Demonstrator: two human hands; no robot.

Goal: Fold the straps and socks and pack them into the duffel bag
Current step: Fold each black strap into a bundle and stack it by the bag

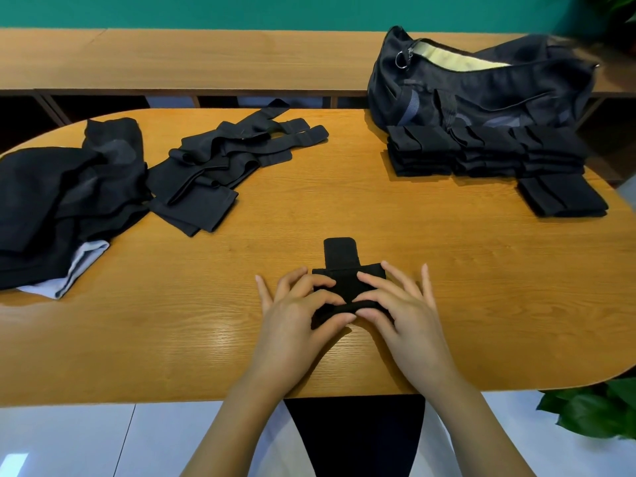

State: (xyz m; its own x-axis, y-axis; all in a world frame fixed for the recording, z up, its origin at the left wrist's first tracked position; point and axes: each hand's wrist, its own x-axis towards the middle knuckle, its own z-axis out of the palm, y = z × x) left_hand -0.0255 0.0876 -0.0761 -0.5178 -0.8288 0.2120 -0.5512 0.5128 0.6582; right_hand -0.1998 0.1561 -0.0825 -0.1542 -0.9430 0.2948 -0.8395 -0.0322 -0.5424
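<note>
A black strap lies partly folded on the wooden table, near the front edge, its tab end pointing away from me. My left hand and my right hand both pinch its near fold between thumb and fingers. Unfolded black straps lie in a loose heap at the left middle. Folded black pieces are stacked in rows at the right, with one more stack in front. The dark duffel bag stands unzipped behind them at the far right.
A pile of dark garments with a pale lining covers the table's left end. A second wooden table runs along the green wall behind. A green plant stands at the lower right, beside the table's rounded end.
</note>
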